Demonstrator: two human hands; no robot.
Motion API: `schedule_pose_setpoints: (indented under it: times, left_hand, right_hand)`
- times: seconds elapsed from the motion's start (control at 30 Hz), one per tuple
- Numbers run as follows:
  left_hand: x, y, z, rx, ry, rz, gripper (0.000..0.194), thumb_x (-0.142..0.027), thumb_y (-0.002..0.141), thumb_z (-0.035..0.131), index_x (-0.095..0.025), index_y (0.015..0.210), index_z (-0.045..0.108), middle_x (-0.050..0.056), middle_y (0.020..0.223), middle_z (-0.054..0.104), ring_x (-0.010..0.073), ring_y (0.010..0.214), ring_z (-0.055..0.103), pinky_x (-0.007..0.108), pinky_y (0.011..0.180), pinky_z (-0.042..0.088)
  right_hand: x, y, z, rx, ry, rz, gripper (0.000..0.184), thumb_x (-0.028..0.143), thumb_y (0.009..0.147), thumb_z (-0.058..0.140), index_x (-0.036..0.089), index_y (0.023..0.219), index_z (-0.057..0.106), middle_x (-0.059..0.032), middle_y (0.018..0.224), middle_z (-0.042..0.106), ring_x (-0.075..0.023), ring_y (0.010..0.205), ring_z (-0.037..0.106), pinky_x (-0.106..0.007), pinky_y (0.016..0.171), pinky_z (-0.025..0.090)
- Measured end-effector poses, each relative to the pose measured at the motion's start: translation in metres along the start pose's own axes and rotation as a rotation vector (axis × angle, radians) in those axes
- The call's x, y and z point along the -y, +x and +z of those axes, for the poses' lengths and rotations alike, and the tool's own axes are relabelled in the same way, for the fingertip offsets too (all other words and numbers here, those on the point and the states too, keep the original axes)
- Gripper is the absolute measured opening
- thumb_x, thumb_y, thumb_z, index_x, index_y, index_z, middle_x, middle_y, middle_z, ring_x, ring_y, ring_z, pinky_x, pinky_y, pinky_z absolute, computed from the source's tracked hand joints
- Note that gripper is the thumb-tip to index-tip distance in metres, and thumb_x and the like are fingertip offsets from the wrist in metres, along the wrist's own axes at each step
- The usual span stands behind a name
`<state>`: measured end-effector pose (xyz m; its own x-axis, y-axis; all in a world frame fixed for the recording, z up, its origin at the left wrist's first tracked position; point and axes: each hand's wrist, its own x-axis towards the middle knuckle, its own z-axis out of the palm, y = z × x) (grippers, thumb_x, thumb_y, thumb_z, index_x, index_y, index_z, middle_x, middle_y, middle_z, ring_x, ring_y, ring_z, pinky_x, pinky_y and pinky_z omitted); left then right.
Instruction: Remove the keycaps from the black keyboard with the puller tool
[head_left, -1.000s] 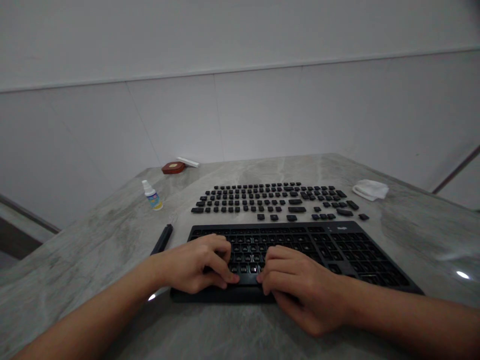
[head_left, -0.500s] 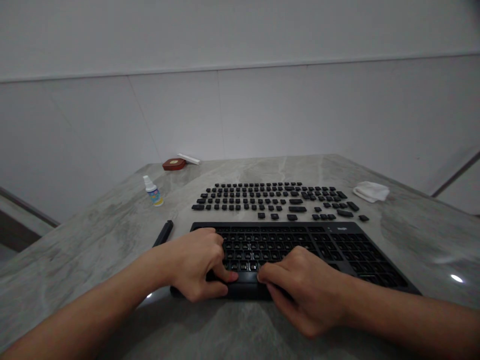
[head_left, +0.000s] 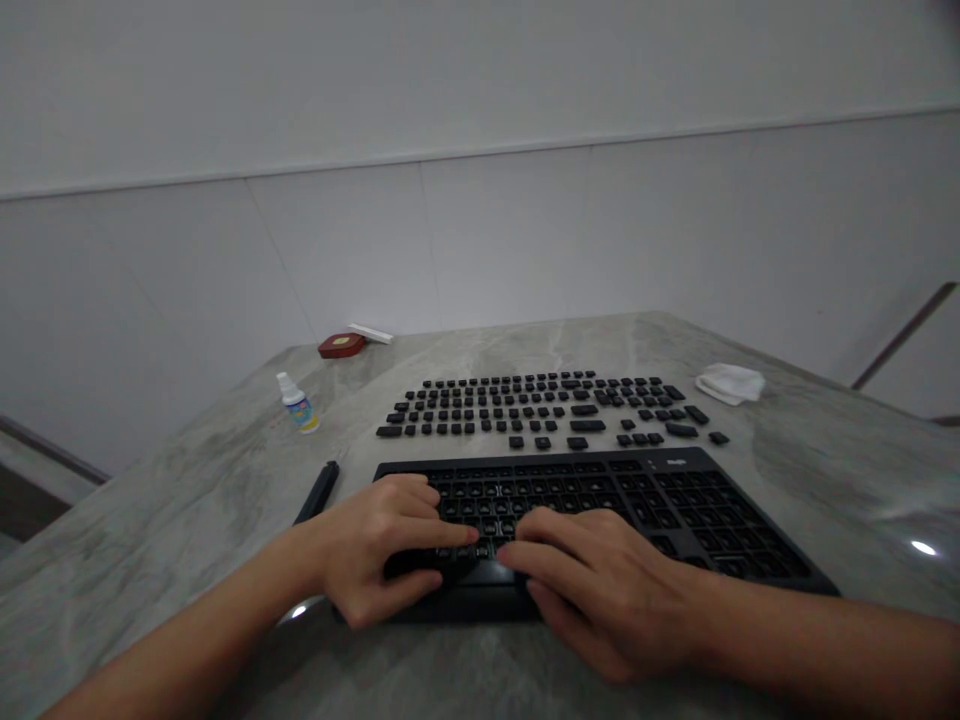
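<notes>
A black keyboard (head_left: 682, 490) lies before me, its key sockets bare across most of the board. My left hand (head_left: 386, 540) rests over its left side. The index finger is stretched out with its tip at the lower key rows, and the thumb is apart near the front edge. My right hand (head_left: 600, 585) leans on the front middle, index fingertip touching the board beside the smooth front strip. Its fingers are bent and slightly apart, and nothing shows in them. Beyond the keyboard, several loose black keycaps (head_left: 588, 426) lie in rows.
At the left stand a small spray bottle (head_left: 300, 405) and a dark stick-shaped tool (head_left: 319, 490). A red-brown case (head_left: 341, 346) and a white flat object (head_left: 371, 333) lie by the wall. A folded white cloth (head_left: 731, 383) sits at the right on the marbled table (head_left: 150, 480).
My left index finger has straightened and moved from the front strip onto the lower key rows. My right fingers have loosened and shifted slightly left. The view has tilted slightly.
</notes>
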<state>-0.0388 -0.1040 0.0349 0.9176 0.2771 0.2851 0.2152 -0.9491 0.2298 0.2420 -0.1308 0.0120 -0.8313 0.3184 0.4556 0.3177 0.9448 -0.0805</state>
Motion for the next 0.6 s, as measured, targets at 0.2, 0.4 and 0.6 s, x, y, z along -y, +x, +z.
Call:
schedule_pose_setpoints:
  times: [0.2, 0.4, 0.6]
  left_hand:
    - [-0.002, 0.001, 0.000, 0.055, 0.060, -0.019, 0.036, -0.019, 0.086, 0.050, -0.013, 0.119, 0.063, 0.008, 0.073, 0.065, 0.0222, 0.064, 0.054, 0.038, 0.058, 0.041]
    - [-0.005, 0.004, 0.005, 0.060, 0.119, -0.077, 0.021, -0.032, 0.091, 0.056, -0.016, 0.097, 0.067, 0.008, 0.081, 0.061, 0.0210, 0.073, 0.055, 0.036, 0.064, 0.047]
    - [-0.010, 0.007, 0.008, 0.064, 0.109, -0.125, 0.013, -0.028, 0.091, 0.056, -0.017, 0.092, 0.061, 0.007, 0.085, 0.061, 0.0210, 0.078, 0.056, 0.036, 0.069, 0.049]
  right_hand:
    - [0.003, 0.003, -0.001, 0.153, 0.023, 0.108, 0.021, 0.018, 0.091, 0.048, 0.019, 0.099, 0.067, -0.0086, 0.104, 0.060, -0.0152, 0.066, 0.055, -0.029, 0.052, 0.038]
    - [-0.022, -0.002, -0.028, 0.093, -0.357, 0.654, 0.027, 0.028, 0.095, 0.042, 0.015, 0.099, 0.066, -0.0119, 0.094, 0.065, -0.0239, 0.076, 0.065, -0.035, 0.064, 0.047]
    - [-0.092, -0.047, -0.081, 0.406, -0.522, 1.297, 0.044, 0.046, 0.097, 0.042, 0.010, 0.091, 0.067, -0.0232, 0.093, 0.071, -0.0380, 0.088, 0.068, -0.043, 0.071, 0.047]
